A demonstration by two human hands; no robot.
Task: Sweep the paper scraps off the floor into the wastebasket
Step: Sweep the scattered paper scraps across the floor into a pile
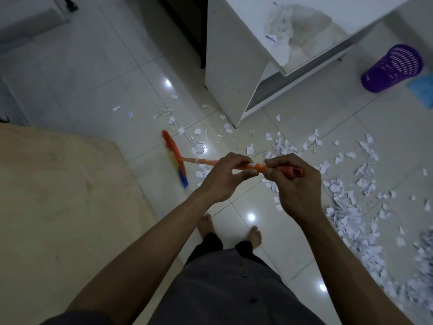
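Both my hands hold an orange broom handle (199,161) level in front of me. My left hand (226,177) grips it near the middle, and my right hand (295,184) grips the red top end. The broom head (175,158), orange with blue and yellow bristles, is blurred and rests on the floor to the left. White paper scraps (346,207) lie thick on the tiles at the right, and a thinner scatter of scraps (196,134) lies ahead of the broom head. A purple mesh wastebasket (391,68) stands at the far right.
A white cabinet (232,66) stands ahead with torn paper on its top. A beige surface (58,207) fills the left side. A blue cloth (423,89) lies by the wastebasket. My bare feet (255,235) stand on the glossy tiles below my hands.
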